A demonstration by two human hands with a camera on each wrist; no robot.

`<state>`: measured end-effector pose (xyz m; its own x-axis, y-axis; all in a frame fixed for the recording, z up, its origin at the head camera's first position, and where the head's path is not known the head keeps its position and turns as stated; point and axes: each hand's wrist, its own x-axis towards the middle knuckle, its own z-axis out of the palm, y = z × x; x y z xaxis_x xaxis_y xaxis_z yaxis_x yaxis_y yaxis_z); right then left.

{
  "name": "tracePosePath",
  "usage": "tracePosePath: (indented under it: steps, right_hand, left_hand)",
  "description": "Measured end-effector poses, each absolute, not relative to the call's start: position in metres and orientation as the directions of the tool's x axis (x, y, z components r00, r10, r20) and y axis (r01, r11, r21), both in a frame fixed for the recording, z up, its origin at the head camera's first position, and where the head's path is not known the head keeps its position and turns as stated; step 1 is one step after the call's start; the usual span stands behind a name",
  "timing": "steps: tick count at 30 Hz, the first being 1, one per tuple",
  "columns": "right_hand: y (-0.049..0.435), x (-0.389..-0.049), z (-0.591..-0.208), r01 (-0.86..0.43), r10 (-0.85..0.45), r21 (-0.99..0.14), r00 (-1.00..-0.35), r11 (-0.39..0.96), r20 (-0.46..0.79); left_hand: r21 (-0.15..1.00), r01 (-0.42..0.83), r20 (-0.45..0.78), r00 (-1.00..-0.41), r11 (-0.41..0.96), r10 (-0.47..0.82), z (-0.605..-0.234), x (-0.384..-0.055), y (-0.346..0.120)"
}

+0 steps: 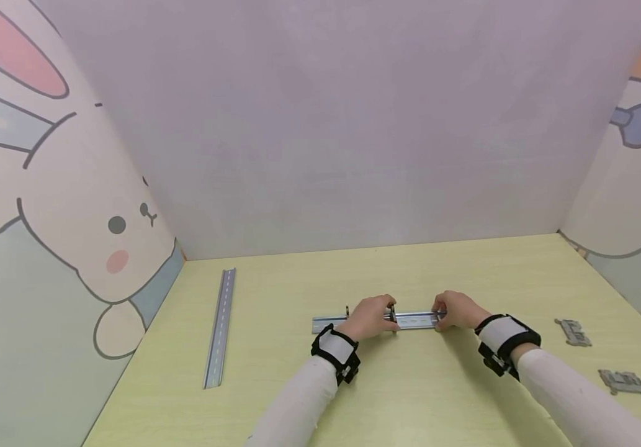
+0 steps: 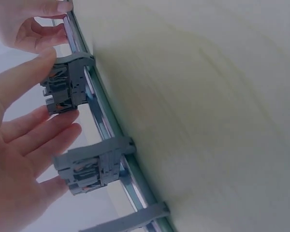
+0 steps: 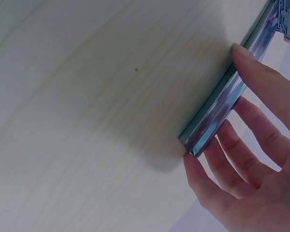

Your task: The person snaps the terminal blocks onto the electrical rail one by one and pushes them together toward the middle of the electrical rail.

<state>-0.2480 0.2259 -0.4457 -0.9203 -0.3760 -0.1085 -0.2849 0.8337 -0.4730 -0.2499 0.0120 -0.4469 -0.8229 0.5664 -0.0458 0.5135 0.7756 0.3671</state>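
Observation:
A slotted metal DIN rail (image 1: 416, 320) lies crosswise on the table in front of me. My left hand (image 1: 369, 318) pinches a grey terminal block (image 2: 66, 84) seated on this rail, with the thumb on one side and fingers on the other. Further along the rail, a second terminal block (image 2: 94, 166) and part of a third block (image 2: 128, 220) show in the left wrist view. At the rail's right end, my right hand (image 1: 461, 310) grips it, the thumb at one long edge and fingertips at the opposite edge and the end corner (image 3: 192, 153).
Another slotted rail (image 1: 220, 329) lies lengthwise on the left of the pale wooden table (image 1: 275, 397). Two loose grey terminal blocks lie flat at the right, one block (image 1: 574, 333) farther back and one block (image 1: 623, 382) nearer. Walls stand behind and on both sides.

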Motion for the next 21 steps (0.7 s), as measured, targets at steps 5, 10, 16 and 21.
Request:
tracePosePath:
  steps: [5,10,16,21]
  right_hand:
    - [0.226,-0.249,-0.447,-0.28,-0.374,-0.469,-0.92,0.838,-0.118]
    - [0.225,-0.249,-0.447,-0.275,-0.371,-0.47,-0.92,0.839,-0.124]
    - [0.226,-0.251,-0.449,-0.276,-0.374,-0.467,-0.919,0.84,-0.129]
    - [0.227,-0.251,-0.449,-0.282,-0.378,-0.466,-0.917,0.839,-0.125]
  left_hand:
    - [0.375,0.5,-0.074,-0.823,0.781,0.563,-0.444,-0.248,0.013]
    - [0.422,0.456,-0.112,-0.831,0.783,0.545,-0.439,-0.249,0.01]
    - [0.433,0.495,-0.106,-0.802,0.753,0.588,-0.423,-0.251,-0.006]
    - [0.44,0.497,-0.106,-0.799,0.748,0.592,-0.416,-0.252,-0.021]
